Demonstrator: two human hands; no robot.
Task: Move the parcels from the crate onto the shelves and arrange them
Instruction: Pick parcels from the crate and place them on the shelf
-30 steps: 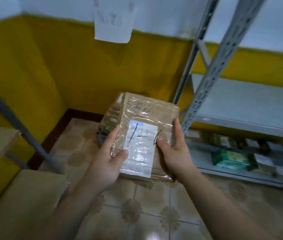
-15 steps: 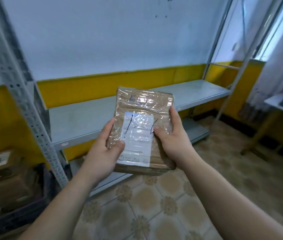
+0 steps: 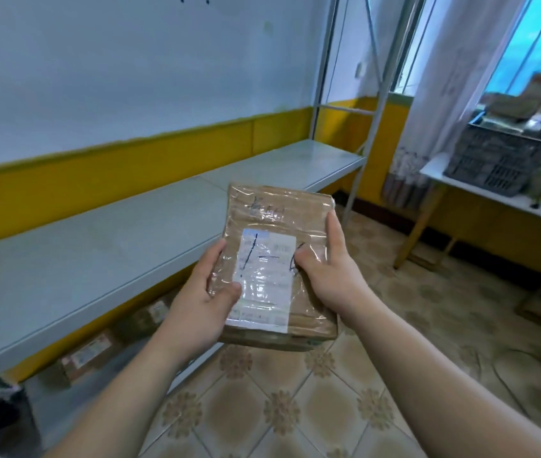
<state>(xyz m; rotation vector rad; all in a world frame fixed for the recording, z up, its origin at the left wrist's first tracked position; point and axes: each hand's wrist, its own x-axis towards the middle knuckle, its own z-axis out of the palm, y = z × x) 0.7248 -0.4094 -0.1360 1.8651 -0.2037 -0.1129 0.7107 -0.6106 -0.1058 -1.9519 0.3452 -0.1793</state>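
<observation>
Now the view has swung right since a second ago: the yellow corner is gone, and the bare grey shelf board (image 3: 80,246) runs along the left, with a few brown parcels on the lower shelf (image 3: 87,355) beneath it. The hold has not changed. The left hand (image 3: 203,302) grips the parcel (image 3: 279,233) at its left edge, thumb on the taped top face. The right hand (image 3: 328,276) clasps the right edge, thumb by the white label (image 3: 262,285). The parcel is held in the air, just in front of the shelf and above the tiled floor, so I judge that it is being carried and has not yet been placed. Far right, a grey crate (image 3: 494,163) sits on a white table (image 3: 461,190) by the window. It seems to hold more boxes piled above its rim, though blur hides the detail.
</observation>
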